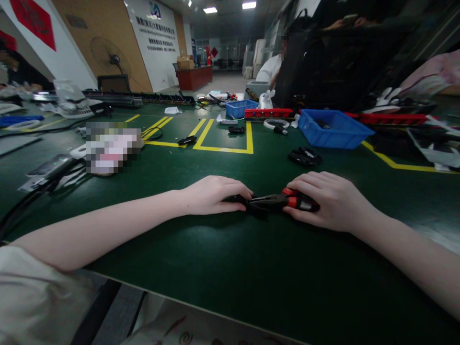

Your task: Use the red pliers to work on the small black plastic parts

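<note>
My right hand point(325, 201) is wrapped round the red-and-black handles of a pair of pliers point(275, 201), whose dark jaws point left. Fingers and thumb of my left hand point(219, 195) pinch a small black part point(235, 199), perhaps a cable piece; its exact kind is hard to make out. The plier jaws meet or overlap this part between my two hands, just above the green tabletop. Beyond my right hand lies a dark bundle of black pieces point(304, 156).
A blue bin point(332, 128) stands at the back right, a smaller blue bin point(241, 108) behind the middle. Yellow tape point(224, 150) marks the green table point(201, 254). Black pieces point(187, 140), a white coiled cable point(276, 123) and a power strip with cables point(53, 170) lie about. Other people sit across.
</note>
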A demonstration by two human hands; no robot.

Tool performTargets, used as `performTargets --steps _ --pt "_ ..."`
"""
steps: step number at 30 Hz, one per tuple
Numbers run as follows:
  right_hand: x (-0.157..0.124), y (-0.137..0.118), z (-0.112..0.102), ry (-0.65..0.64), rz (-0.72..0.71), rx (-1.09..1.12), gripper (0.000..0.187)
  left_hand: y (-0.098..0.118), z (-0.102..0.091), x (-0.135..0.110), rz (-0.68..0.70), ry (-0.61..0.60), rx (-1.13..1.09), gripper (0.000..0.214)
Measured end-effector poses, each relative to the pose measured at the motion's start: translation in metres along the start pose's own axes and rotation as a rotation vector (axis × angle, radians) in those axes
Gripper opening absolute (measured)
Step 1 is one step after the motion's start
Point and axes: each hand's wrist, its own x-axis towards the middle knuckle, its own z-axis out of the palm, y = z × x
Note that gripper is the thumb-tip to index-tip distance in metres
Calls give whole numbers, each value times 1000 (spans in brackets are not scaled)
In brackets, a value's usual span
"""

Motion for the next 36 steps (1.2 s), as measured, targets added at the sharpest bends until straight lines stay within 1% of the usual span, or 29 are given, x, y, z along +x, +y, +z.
performTargets --steps 2,7,12,16,19,23,25,32,36 --pt "-3 5 0 -10 53 0 32 0 0 0 -26 1 -32 21" --pt "-11 21 4 -27 255 -19 39 -1 -1 0 -49 -13 -63 24" --pt "-11 25 10 -83 333 -58 51 -1 -1 2 10 -22 -53 17" --pt "-10 23 10 -146 392 -27 57 0 2 2 22 5 -50 15" --pt "-10 23 10 -167 408 0 58 1 4 2 27 31 -43 17" --pt "-10 23 10 -180 405 0 60 1 3 4 70 78 -90 10" --pt "-10 23 10 -188 406 -1 60 0 3 5 71 86 -126 8" --pt "-11 24 9 -187 407 10 58 1 4 7 18 66 -175 8" --pt "-10 23 8 -181 403 8 56 4 1 9 -14 41 -120 8"
